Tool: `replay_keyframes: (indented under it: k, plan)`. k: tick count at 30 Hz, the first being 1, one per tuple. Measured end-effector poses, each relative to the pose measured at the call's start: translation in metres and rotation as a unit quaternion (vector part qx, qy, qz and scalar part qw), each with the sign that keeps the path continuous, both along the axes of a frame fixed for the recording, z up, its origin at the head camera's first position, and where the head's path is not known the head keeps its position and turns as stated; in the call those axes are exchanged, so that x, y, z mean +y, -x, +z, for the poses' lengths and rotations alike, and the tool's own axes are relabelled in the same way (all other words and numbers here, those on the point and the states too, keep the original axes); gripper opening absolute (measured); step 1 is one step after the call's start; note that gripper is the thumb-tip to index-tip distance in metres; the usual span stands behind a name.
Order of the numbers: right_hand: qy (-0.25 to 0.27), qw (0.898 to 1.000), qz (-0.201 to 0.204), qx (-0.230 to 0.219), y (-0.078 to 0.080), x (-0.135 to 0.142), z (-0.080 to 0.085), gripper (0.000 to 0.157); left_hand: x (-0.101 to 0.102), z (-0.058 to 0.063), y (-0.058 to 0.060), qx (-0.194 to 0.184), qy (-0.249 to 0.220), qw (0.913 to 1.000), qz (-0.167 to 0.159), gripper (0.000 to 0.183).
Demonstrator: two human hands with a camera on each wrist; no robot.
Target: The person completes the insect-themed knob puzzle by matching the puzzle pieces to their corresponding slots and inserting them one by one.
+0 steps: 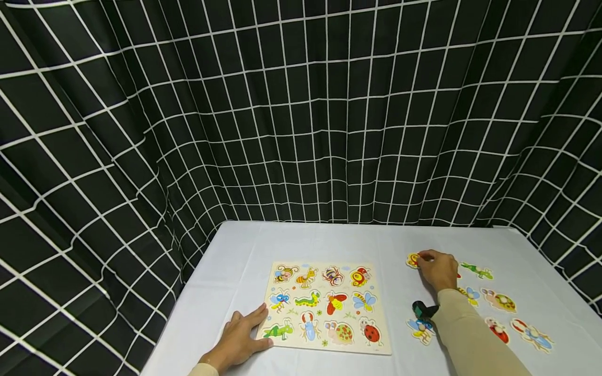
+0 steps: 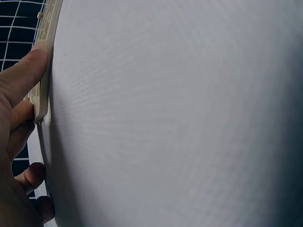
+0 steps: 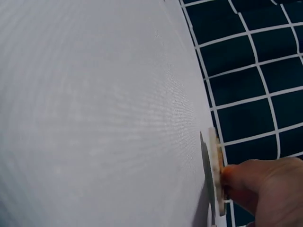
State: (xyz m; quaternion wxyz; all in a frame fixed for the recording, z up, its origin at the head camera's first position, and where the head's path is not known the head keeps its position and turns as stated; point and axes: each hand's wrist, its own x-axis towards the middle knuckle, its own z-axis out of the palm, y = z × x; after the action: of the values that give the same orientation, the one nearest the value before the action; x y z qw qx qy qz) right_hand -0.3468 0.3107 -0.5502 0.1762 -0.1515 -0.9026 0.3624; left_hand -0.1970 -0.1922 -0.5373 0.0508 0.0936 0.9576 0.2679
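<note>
A pale wooden puzzle board [image 1: 324, 351] printed with rows of colourful insects lies near the table's front. My left hand [image 1: 240, 337] is at its lower left corner, thumb along the front edge and fingers spread by the left edge. In the left wrist view the thumb [image 2: 29, 71] touches the board's side [image 2: 45, 90]. Right of the board, my right hand [image 1: 439, 269] pinches a yellow and red butterfly puzzle piece [image 1: 412, 260] between thumb and fingertips. Seen edge-on in the right wrist view, this thin wooden piece [image 3: 214, 175] casts a shadow on the white cloth.
Around my right forearm lie a mosquito piece [image 1: 420, 330], a grasshopper piece [image 1: 478, 270], a dragonfly piece [image 1: 470, 296], a spotted snail-like piece [image 1: 499, 300], a ladybug piece [image 1: 497, 330] and a stag beetle piece [image 1: 533, 334]. A black gridded curtain [image 1: 329, 130] hangs behind the white table [image 1: 202, 282].
</note>
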Motion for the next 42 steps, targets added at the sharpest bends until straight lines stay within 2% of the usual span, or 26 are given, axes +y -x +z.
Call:
replay_keyframes:
  k: [3, 6, 12, 16, 23, 27, 32, 37, 42]
  plan:
    - [0.000, 1.000, -0.002, 0.014, -0.002, 0.000, 0.005, 0.025, 0.000, -0.001, 0.000, 0.002, -0.001, 1.0000, -0.003, 0.081]
    - [-0.007, 0.999, 0.013, 0.033, -0.003, -0.001, 0.014, 0.026, 0.000, -0.002, -0.001, 0.005, 0.000, 1.0000, -0.001, 0.081]
    - [-0.022, 0.995, 0.034, 0.094, -0.005, -0.008, 0.038, 0.022, -0.001, -0.003, 0.000, 0.009, 0.000, 1.0000, 0.000, 0.081]
    - [-0.029, 0.990, 0.042, 0.128, -0.008, -0.021, 0.057, 0.021, -0.003, -0.002, 0.001, 0.011, -0.003, 0.9999, 0.000, 0.081]
    - [-0.028, 0.986, 0.065, 0.153, -0.015, -0.052, 0.088, 0.022, -0.005, -0.002, 0.000, 0.011, -0.001, 0.9999, 0.004, 0.082]
    - [-0.035, 0.975, 0.088, 0.202, -0.019, -0.068, 0.105, 0.018, -0.006, -0.001, 0.000, 0.014, -0.008, 0.9999, 0.001, 0.081]
    - [-0.042, 0.955, 0.115, 0.270, -0.026, -0.085, 0.126, 0.016, -0.006, 0.002, 0.000, 0.015, -0.011, 0.9998, -0.002, 0.081]
    - [-0.038, 0.948, 0.124, 0.290, -0.033, -0.097, 0.134, 0.016, -0.005, 0.003, 0.000, 0.015, -0.016, 0.9997, -0.006, 0.081]
    - [-0.026, 0.950, 0.136, 0.279, -0.037, -0.110, 0.128, 0.013, -0.005, 0.001, -0.002, 0.012, -0.016, 0.9998, -0.006, 0.081]
